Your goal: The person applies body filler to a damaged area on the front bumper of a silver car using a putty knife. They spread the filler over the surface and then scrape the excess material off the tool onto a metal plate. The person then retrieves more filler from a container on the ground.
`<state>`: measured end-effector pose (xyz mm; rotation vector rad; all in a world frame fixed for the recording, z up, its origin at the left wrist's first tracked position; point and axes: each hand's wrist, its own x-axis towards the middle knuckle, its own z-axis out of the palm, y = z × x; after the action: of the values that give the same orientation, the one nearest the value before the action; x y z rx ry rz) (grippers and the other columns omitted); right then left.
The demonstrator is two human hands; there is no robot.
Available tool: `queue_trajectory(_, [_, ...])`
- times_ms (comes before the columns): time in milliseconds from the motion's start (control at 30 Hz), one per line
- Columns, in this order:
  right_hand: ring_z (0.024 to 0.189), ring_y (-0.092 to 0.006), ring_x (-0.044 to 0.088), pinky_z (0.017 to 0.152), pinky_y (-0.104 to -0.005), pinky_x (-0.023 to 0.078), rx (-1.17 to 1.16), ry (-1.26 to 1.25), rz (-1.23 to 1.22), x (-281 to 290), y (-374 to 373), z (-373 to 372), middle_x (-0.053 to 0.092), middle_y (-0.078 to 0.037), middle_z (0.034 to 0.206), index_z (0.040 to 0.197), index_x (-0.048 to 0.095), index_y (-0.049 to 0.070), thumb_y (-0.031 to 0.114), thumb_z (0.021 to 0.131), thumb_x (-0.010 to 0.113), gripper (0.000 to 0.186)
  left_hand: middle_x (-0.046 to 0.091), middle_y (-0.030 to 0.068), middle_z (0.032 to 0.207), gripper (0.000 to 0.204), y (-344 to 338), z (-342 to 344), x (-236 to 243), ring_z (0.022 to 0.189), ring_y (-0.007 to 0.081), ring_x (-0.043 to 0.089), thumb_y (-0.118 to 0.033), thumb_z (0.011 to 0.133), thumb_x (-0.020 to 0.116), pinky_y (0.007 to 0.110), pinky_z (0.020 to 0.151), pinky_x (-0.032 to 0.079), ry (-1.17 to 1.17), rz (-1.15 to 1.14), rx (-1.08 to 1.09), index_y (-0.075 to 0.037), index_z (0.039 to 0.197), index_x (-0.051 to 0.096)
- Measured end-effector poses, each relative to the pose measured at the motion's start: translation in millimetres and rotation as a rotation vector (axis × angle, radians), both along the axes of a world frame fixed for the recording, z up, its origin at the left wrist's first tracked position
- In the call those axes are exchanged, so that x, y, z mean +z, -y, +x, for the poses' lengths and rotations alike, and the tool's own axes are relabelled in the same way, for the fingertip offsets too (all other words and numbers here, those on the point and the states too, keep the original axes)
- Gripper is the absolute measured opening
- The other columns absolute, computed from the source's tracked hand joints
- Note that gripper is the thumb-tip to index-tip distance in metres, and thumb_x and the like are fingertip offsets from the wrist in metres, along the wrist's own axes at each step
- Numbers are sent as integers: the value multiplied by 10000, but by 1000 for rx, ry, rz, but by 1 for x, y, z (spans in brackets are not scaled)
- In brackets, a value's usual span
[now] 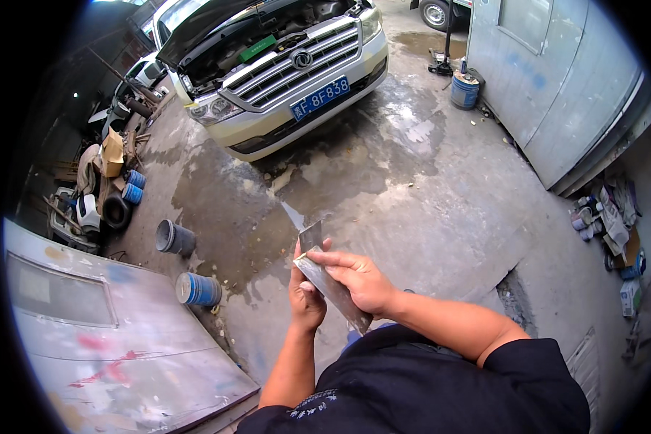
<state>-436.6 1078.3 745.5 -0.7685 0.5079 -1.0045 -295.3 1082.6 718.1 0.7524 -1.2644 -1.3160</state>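
Observation:
In front of my body, my left hand is closed on a dark flat metal scraper that points up and away from me; a pale, thin pointed piece shows beyond it. My right hand grips a longer grey flat metal plate, slanting down to the right, with a yellowish smear along its upper end. The two pieces meet or overlap between my hands, and some of my fingers are hidden behind them.
A white vehicle stands ahead, hood raised. Buckets and clutter line the left, near a paint-spotted panel. At right are a grey metal door, a blue drum and piled cans and packaging.

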Motion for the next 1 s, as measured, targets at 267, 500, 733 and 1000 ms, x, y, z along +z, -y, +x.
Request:
queue_trajectory(267, [1036,-191,610,917,-274,455,-223,-406,-489,-11,13,-16,650,-102,1140,1231,609,52,3,929,471,335,462,89,1366,644,7,18,20,1268,200,417,-427,999,409,349,1067,331,-4,213,-114,-14,1470,258])
queue_trajectory(500, [637,-238,578,596,-321,475,-377,-696,-965,-15,45,-44,598,-110,751,1145,667,131,-14,832,568,359,534,87,1289,560,11,47,42,1106,165,540,-344,1006,447,331,874,484,297,384,-342,-2,1436,340])
queue_trajectory(733, [726,-268,627,680,-325,503,-354,-702,-820,-21,38,-41,644,-138,841,1173,648,127,6,884,531,334,530,118,1277,567,13,34,28,1052,217,591,-349,1002,439,407,864,521,22,438,-276,-13,1442,315])
queue_trajectory(1000, [1084,-144,562,972,-268,409,-255,-355,-309,-19,14,-11,612,-90,1224,1240,580,-6,16,942,428,335,497,87,1316,563,13,9,8,1160,158,493,-343,1023,396,294,987,396,-23,232,-67,-15,1465,279])
